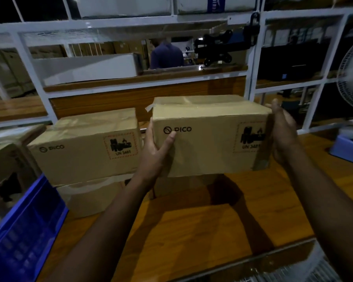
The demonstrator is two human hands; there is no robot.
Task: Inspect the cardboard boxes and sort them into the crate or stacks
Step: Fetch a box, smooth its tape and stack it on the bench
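While both hands clasp box point(208, 137) ends | left grip point(157, 151) thumb-curled | right grip point(283, 135) flat

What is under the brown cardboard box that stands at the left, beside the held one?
Under the left brown cardboard box lies another cardboard box, forming a stack on the wooden table. Its back is covered.

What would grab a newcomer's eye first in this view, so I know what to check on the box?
First, the brown cardboard box marked PICO, held up mid-frame between the left hand and right hand, with tape peeling at its top left corner. Next, the stack of matching brown cardboard boxes just left of it on the wooden table. Then the blue plastic crate at the lower left edge.
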